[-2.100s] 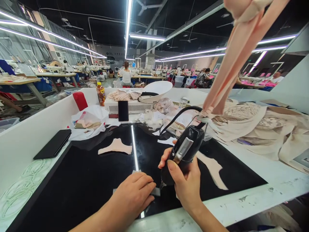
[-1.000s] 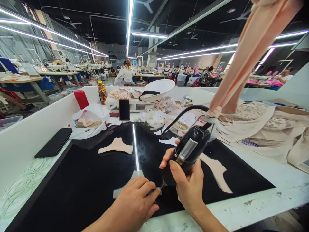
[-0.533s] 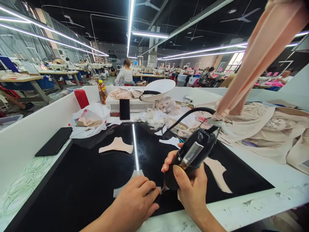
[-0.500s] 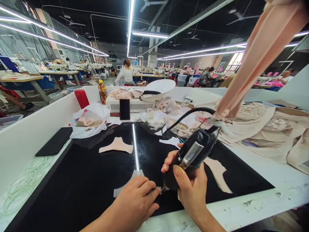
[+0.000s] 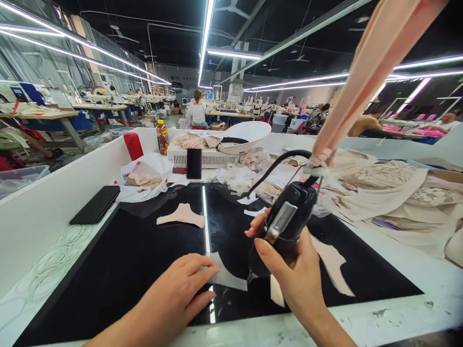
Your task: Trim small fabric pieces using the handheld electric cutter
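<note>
My right hand (image 5: 296, 274) is wrapped around a black corded hand-held power tool (image 5: 289, 212) with a metal lever on its side. Its lower tip is close to the right end of a greyish, see-through curved piece (image 5: 226, 274) on the black table top. Over the left part of that piece lies my left hand (image 5: 181, 289), fingers stretched out and thumb apart. A pale pink fabric piece (image 5: 277, 291) shows partly behind my right hand. Other pink cut pieces lie farther left (image 5: 181, 215) and at the right (image 5: 333, 265).
A pink cloth strip (image 5: 343, 86) holds the tool from above. Behind the black surface are a phone (image 5: 194, 163), a white bag (image 5: 144, 180) and a bottle (image 5: 162, 137). Beige fabric (image 5: 383, 188) is heaped at right; a black flat case (image 5: 96, 205) and green cord loops (image 5: 61, 260) lie left.
My left hand has shifted left along the greyish piece, uncovering its right end. The right hand still grips the tool, which stands slightly more upright. The camera view has swung a little left.
</note>
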### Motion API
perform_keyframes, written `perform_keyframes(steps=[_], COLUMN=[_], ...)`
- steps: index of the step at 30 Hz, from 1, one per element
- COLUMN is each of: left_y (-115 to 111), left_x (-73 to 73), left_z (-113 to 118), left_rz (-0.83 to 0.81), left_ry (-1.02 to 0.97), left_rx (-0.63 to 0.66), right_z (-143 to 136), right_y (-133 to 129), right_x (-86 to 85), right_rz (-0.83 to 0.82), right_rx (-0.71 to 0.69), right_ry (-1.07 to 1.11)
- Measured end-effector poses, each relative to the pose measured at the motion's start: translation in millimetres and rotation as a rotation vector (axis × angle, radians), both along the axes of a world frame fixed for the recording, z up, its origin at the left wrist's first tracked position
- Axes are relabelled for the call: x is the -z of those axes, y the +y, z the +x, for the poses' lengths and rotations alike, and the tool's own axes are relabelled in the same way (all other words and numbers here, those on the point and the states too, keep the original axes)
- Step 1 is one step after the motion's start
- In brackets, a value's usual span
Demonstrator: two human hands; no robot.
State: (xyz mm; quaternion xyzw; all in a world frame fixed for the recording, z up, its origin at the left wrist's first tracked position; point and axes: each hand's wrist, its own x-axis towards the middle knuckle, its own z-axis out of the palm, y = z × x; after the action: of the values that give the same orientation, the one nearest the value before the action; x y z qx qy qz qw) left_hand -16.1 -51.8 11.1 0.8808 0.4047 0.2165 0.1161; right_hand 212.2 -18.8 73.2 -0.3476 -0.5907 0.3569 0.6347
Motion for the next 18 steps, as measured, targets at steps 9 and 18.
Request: perform_keyframes(steps=[9, 18], left_y=[-17.8, -17.0], left_x=[7.0, 17.2], left_z=[-41.9, -38.8], left_rz=[-0.139, -0.190], left_ry=[-0.035, -0.181], left_rx=[-0.251, -0.287], right_z=[-51.4, -92.1], right_y=[3.7, 5.2], right_x=[12.3, 19.2], right_rz=[0.008, 0.040], right_rx=[-0.114, -0.232], right_ry=[0.191, 0.274])
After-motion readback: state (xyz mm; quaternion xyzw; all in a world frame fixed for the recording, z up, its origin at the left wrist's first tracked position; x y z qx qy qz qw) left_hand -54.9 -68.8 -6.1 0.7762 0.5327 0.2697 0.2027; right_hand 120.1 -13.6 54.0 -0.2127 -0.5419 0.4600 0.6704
